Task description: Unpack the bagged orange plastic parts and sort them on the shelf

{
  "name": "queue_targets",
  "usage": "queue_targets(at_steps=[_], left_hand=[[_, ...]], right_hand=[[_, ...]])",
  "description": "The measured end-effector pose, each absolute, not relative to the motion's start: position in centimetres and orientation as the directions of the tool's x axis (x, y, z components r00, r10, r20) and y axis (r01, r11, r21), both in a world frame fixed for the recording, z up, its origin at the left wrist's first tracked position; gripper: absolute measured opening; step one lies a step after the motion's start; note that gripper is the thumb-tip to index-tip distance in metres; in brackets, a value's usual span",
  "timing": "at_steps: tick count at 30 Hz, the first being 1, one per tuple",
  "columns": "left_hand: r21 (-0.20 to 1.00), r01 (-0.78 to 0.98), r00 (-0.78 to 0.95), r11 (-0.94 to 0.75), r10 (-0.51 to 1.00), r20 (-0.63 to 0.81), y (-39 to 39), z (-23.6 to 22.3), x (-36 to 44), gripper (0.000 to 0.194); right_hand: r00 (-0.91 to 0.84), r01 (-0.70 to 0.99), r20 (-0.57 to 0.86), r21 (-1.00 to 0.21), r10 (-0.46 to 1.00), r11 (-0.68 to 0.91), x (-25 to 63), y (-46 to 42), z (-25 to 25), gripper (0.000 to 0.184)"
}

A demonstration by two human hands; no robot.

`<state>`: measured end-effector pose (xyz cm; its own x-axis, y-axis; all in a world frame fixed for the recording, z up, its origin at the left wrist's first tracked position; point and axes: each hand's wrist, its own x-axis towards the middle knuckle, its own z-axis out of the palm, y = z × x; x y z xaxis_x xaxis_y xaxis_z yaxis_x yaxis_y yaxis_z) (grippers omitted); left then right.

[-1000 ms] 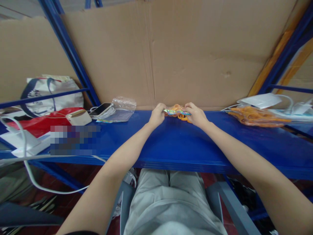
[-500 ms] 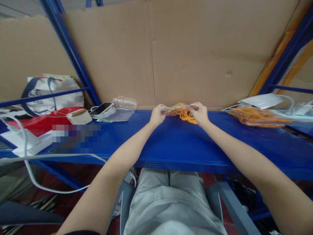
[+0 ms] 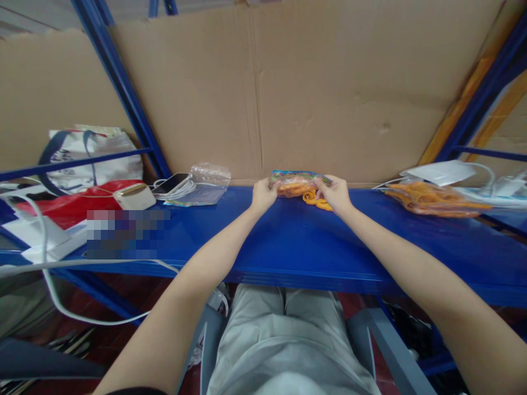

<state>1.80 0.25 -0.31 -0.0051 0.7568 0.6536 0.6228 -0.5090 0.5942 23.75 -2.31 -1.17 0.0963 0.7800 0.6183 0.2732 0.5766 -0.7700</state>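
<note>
Pinching 1 bag (image 3: 293,186): left hand (image 3: 264,195), right hand (image 3: 336,194).

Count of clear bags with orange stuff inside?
2. The held bag is between the left hand and right hand; the second bag lies on the right side of the blue shelf. Others may be hidden.

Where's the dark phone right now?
In the head view, the phone lies on the left of the blue shelf, by the coiled white cable, just left of the clear plastic bag.
</note>
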Motion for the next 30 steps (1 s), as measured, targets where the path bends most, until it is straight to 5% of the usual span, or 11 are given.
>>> queue_targets(at_steps=[11, 19, 26, 30], left_hand=[[0.872, 0.198, 0.100, -0.448, 0.894, 0.436, -0.4, -0.4, 2.8, 0.010], [0.916, 0.268, 0.199, -0.300, 0.947, 0.252, -0.6, -0.4, 2.2, 0.040], [0.930, 0.258, 0.178, -0.262, 0.959, 0.221, -1.1, -0.5, 2.9, 0.028], [0.941, 0.163, 0.137, -0.295, 0.952, 0.275, -0.8, -0.3, 2.9, 0.019]], right_hand=[[0.056, 0.271, 0.563, -0.804, 0.825, 0.530, 23.4, -2.5, -1.5, 0.049], [0.111, 0.068, 0.563, -0.826, 0.819, 0.559, 23.2, -2.1, -1.9, 0.048], [0.131, 0.023, 0.584, -0.810, 0.801, 0.587, 23.1, -1.6, -2.0, 0.042], [0.129, 0.135, 0.614, -0.789, 0.778, 0.600, 23.0, -1.9, -1.6, 0.046]])
